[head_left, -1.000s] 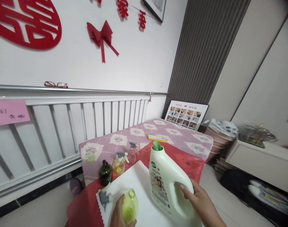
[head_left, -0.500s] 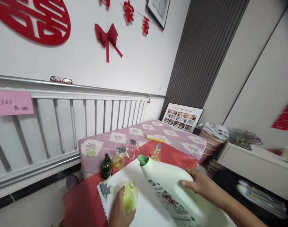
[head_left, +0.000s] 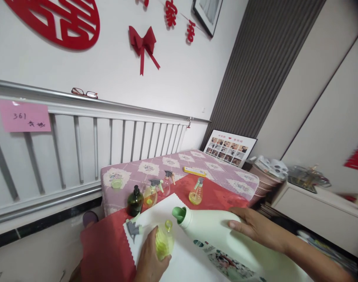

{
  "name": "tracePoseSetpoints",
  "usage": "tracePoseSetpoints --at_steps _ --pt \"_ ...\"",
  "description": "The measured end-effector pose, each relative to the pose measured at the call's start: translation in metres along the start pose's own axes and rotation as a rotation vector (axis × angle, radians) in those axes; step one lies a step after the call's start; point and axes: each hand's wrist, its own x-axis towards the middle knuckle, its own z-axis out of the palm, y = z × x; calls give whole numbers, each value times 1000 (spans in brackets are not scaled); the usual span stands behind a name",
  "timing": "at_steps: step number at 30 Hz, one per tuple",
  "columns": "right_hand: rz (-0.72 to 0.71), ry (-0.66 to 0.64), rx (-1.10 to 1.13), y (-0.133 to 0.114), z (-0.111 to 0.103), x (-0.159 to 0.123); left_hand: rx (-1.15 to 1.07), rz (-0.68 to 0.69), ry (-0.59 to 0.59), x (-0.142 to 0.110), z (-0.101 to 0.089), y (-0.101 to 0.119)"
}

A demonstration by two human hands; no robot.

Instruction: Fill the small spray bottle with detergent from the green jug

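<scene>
Jug (head_left: pixel 226 237) tipped sideways, spout (head_left: pixel 179 215) leftward

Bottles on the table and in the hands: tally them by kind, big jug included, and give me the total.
Trigger-spray bottles: 3
Dark pump bottle: 1
Yellow-green bottle in the left hand: 1
Pale green jug in the right hand: 1
Total: 6

The 2 hands, left hand (head_left: pixel 151 256) and right hand (head_left: pixel 251 225), are bare. Behind the right hand, the forearm (head_left: pixel 306 244) is slim and bare as far as it shows. The right thumb (head_left: pixel 236 226) has a short nail.
</scene>
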Motion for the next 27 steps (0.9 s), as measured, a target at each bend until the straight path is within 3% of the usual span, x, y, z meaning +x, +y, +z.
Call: tracePoseSetpoints --at_steps 13,27 --pt "-5 -32 -226 4 2 12 -40 12 69 -6 -4 10" --pt "17 -82 -294 -21 -7 25 -33 -3 27 -3 -6 8"
